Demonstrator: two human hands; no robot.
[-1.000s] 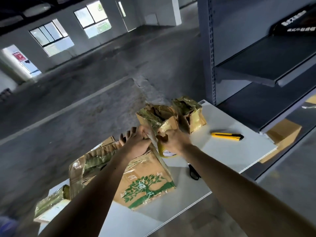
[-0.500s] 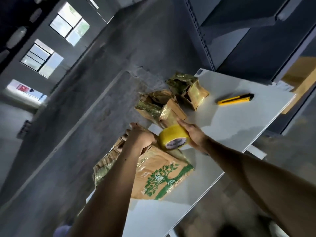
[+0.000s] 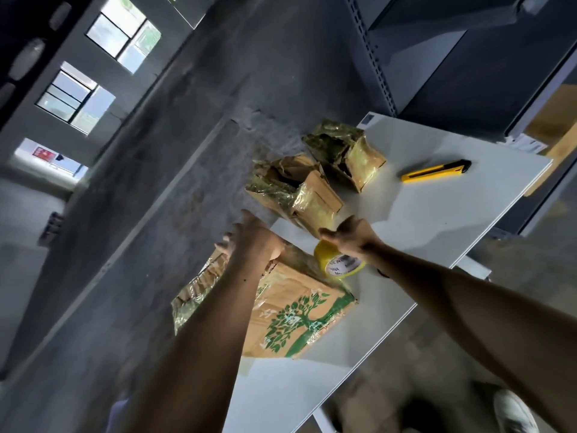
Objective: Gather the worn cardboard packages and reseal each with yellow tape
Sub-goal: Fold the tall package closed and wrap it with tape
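A large worn cardboard box (image 3: 299,317) with a green tree print lies on the white table (image 3: 437,220), partly wrapped in wrinkled tape. My left hand (image 3: 249,242) presses on the box's far top edge with its fingers spread. My right hand (image 3: 351,235) grips a yellow tape roll (image 3: 338,264) at the box's top right corner. Two smaller crumpled packages (image 3: 293,195) (image 3: 346,154) stand just beyond my hands, their tops torn open.
A yellow utility knife (image 3: 435,170) lies on the table to the right of the small packages. Grey metal shelving (image 3: 437,57) rises behind the table, with a brown box (image 3: 559,126) at its right. The concrete floor drops away to the left.
The view has tilted and moved closer. My right hand has carried the tape roll from between my hands to the box's right corner. My left hand's fingers have spread on the box.
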